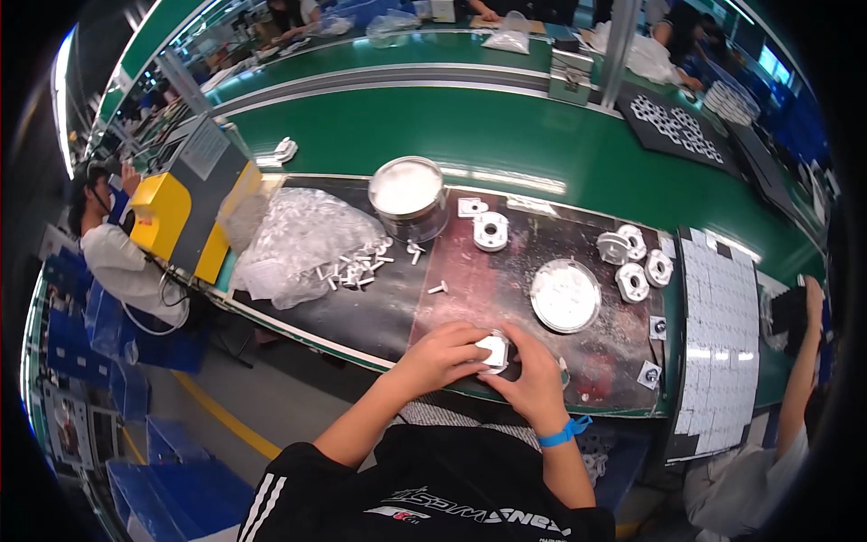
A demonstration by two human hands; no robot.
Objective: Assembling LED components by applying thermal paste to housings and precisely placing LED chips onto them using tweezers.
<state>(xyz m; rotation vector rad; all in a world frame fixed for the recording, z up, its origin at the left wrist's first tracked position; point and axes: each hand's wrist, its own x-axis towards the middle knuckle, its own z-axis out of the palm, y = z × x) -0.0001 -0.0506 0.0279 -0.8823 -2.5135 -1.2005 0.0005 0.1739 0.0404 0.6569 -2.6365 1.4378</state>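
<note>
Near the front edge of the dark work mat (pixel 379 316), my left hand (pixel 444 356) and my right hand (pixel 535 372) are closed around a small white squarish part (pixel 494 350). Fingers of both hands cover much of it, so its exact kind cannot be made out. Just beyond my left hand lies a single white plastic pin (pixel 438 289). A round container with white contents (pixel 566 296) is close ahead of my right hand. Farther off, a white round housing with a hole (pixel 490 231) sits beside a small white square plate (pixel 470 208).
Left: a clear bag of white parts (pixel 302 239), loose pins (pixel 357 271) and a yellow-grey machine (pixel 185 212). A tub (pixel 407 191) stands behind. Right: several white round housings (pixel 632 282) and a sheeted panel (pixel 718 343). Co-workers sit (pixel 126 248) on both sides.
</note>
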